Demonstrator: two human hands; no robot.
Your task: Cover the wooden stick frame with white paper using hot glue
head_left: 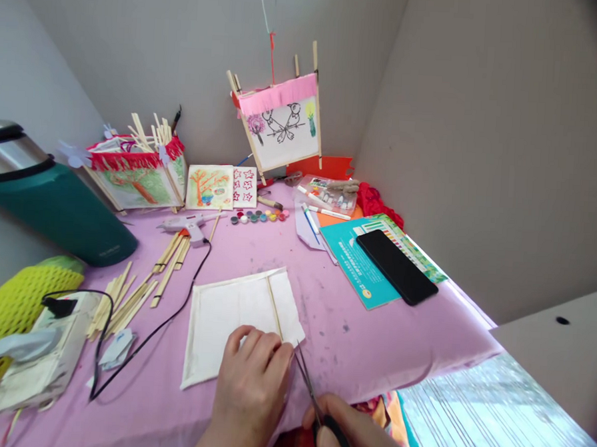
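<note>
A white sheet of paper (223,319) lies on the pink tablecloth in front of me, with thin wooden sticks along its edges and another stick (275,302) running down its right part. My left hand (258,375) rests closed on the sheet's lower right, gripping it near that stick's lower end; the fingertips are partly hidden. In my right hand (348,426) is a pair of scissors (306,374) with black handles. The blades point away from me and their tips are close to the sheet's lower right corner. Whether they touch the paper I cannot tell.
Left are a glue gun (191,228), its black cord, bundled wooden sticks (124,301), a power strip (64,345) and a large green flask (59,204). A black phone (396,265) lies on a blue booklet (350,273) at right. A paper lantern (283,126) hangs behind.
</note>
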